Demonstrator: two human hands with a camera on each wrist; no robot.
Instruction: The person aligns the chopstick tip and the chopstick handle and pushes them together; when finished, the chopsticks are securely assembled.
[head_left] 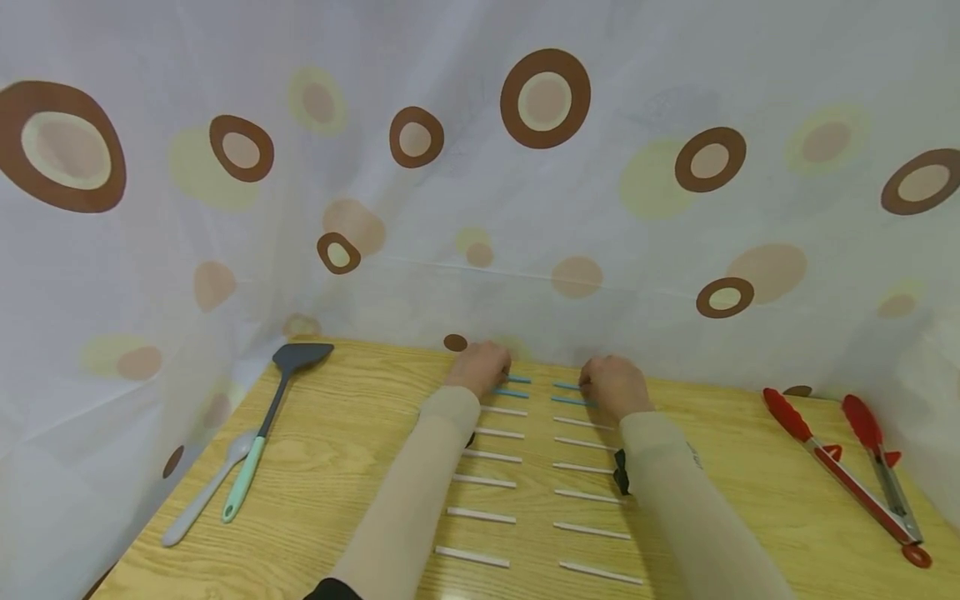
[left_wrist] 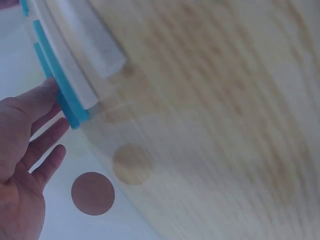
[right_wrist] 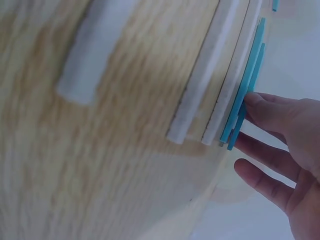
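Two columns of thin sticks lie crosswise on the wooden table, blue at the far end and white nearer. My left hand (head_left: 480, 368) is at the far end of the left column, its thumb and fingers pinching the farthest blue stick (left_wrist: 67, 114). Beside it lies a second blue stick (head_left: 512, 392). At the right column, my right hand (head_left: 615, 385) pinches the farthest blue stick (right_wrist: 255, 75) between thumb and fingers. Another blue stick (head_left: 572, 401) lies just nearer. Several white sticks (head_left: 472, 557) follow in each column. In the head view the hands partly hide the held sticks.
On the left lie a dark spatula (head_left: 247, 471) with a mint handle and a grey spoon (head_left: 202, 500). Red-tipped tongs (head_left: 855, 487) lie at the right. A spotted white curtain (head_left: 480, 208) hangs directly behind the table's far edge.
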